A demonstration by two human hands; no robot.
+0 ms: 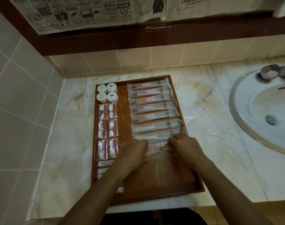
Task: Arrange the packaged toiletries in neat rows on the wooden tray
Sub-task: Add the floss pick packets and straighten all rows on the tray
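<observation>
A wooden tray (163,181) lies on the marble counter. Its right side holds a column of several long translucent packets (152,103), stacked front to back. On its left stand several round white containers (107,92), then red-and-white sachets (108,127) in two columns, then cotton-bud packets (104,164) partly under my left forearm. My left hand (133,153) and my right hand (184,143) both sit at the near end of the long packets, fingers curled onto a clear packet (156,151) with pinkish contents lying across the tray between them.
Loose clear plastic wrappers (198,106) lie on the counter (65,143) right of the tray. A white sink (258,114) with a metal tap (271,72) fills the right side. Tiled walls close off the left and back; newspaper covers the mirror above.
</observation>
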